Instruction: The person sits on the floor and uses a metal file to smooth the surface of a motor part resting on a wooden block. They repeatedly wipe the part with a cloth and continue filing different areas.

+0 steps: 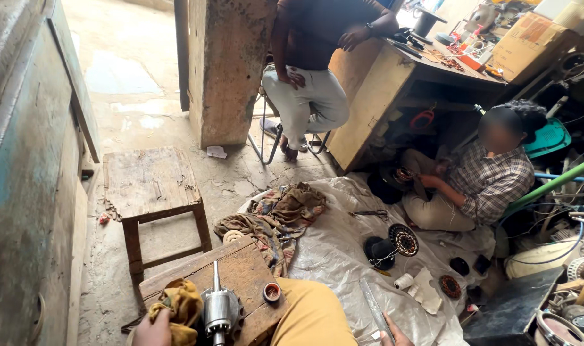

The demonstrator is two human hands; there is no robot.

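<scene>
Left hand (152, 332) clutched a yellow rag (176, 306) beside the metal motor rotor (219, 310) on a wooden board (241, 269). Right hand (394, 334) was barely visible at the frame edge, touching a flat metal strip (374, 311); its grip could not be told. A small tape roll (272, 292) stood near the rotor.

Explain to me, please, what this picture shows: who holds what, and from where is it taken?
There is one picture, taken by a camera worn on a person's head and looking down, so you see that person's own hands at the bottom edge. The left hand grips a yellow rag beside a metal motor rotor that lies on a low wooden block, next to a small tape roll. The right hand touches a long flat metal strip; whether the fingers close on it is hidden. On the plastic sheet lie wound copper coils. Two other people sit behind, one on the floor working, one on a chair.
</scene>
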